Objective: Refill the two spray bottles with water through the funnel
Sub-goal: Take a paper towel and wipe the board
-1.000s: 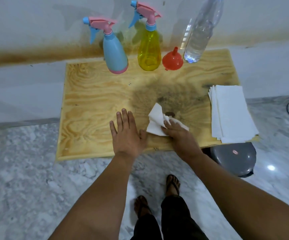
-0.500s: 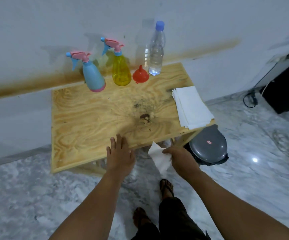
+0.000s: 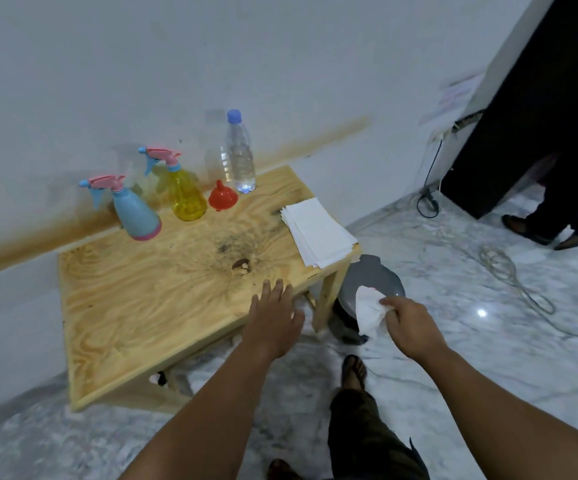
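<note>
Right hand [image 3: 410,329] has pulled the crumpled tissue [image 3: 369,315] off the desk [image 3: 135,306], now pinched over the grey bin [image 3: 372,275]. Left hand [image 3: 275,320] stays flat at desk edge, grip released. Blue bottle [image 3: 135,216], yellow bottle [image 3: 185,194], funnel [image 3: 222,197], water bottle [image 3: 240,155] sit capped at the back: looks like wipe-down, refill done.

Head-worn camera looks steeply down over the table [image 3: 149,306].

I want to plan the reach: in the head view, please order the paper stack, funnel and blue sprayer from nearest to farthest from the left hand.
From the left hand:
1. Paper stack, table's right edge.
2. Funnel, back, by the wall.
3. Blue sprayer, back left.
</note>
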